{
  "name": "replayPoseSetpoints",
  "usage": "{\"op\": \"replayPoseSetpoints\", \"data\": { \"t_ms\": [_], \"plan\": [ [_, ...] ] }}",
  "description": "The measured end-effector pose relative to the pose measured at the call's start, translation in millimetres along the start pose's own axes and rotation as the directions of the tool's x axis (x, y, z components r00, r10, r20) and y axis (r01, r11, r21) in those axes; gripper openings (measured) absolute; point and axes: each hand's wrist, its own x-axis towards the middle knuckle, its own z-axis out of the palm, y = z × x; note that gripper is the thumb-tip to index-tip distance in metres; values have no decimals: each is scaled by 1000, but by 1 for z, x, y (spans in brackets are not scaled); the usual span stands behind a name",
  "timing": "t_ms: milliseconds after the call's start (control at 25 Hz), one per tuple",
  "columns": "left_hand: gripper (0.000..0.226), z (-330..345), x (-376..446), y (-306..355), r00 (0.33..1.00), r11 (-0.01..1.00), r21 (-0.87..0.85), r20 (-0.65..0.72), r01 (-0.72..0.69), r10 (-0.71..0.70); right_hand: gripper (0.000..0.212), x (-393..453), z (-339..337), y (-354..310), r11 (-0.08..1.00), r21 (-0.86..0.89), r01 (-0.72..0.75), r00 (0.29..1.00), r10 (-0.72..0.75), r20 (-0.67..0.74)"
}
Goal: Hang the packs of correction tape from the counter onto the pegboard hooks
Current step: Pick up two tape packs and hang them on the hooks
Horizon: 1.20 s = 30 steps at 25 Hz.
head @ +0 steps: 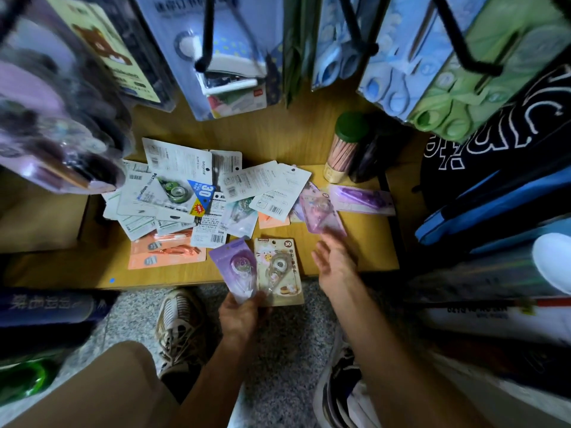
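Note:
My left hand grips two correction tape packs by their lower ends, a purple pack and a beige pack, held just over the counter's front edge. My right hand reaches over the wooden counter and its fingers touch the lower end of a pink-purple pack. A heap of several other packs, mostly white with some orange ones, lies spread on the counter. Black pegboard hooks jut out overhead, loaded with hanging goods.
A green-lidded tub of pencils stands at the counter's back right. Hanging packs of scissors crowd the top. Bags and a blue case sit on the right. A cardboard box sits left. My shoes stand on the speckled floor.

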Motion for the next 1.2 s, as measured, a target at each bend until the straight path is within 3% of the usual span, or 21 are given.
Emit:
{"op": "replayPoseSetpoints", "data": {
  "t_ms": [160, 320, 440, 640, 760, 960, 1200],
  "plan": [
    [20, -2, -21, 6, 997, 995, 58, 8, -76, 76, 6, -25, -32, 37, 988, 56, -147, 985, 151, -80],
    [23, -12, -36, 5, 997, 997, -5, 12, -80, 80, 18, -48, -58, 44, 951, -74, -301, 953, 303, 20],
    [21, -20, -57, 12, 995, 995, -22, 38, -96, 97, 15, -81, -71, 35, 944, -141, -297, 944, 313, 103],
    [19, -17, -116, 45, 984, 987, -107, 123, -117, 130, 10, -161, -79, 2, 896, -428, -117, 947, 230, 224],
    [15, -12, -158, 66, 966, 984, -130, 212, -122, 148, 10, -207, -83, -24, 863, -504, 22, 962, 118, 245],
    [23, -7, -225, 90, 925, 965, -216, 317, -147, 212, 13, -274, -108, -69, 824, -516, 233, 948, -74, 309],
    [15, -4, -310, 117, 809, 931, -232, 464, -283, 362, 14, -333, -140, -102, 789, -329, 519, 817, -346, 461]
  ]
}}
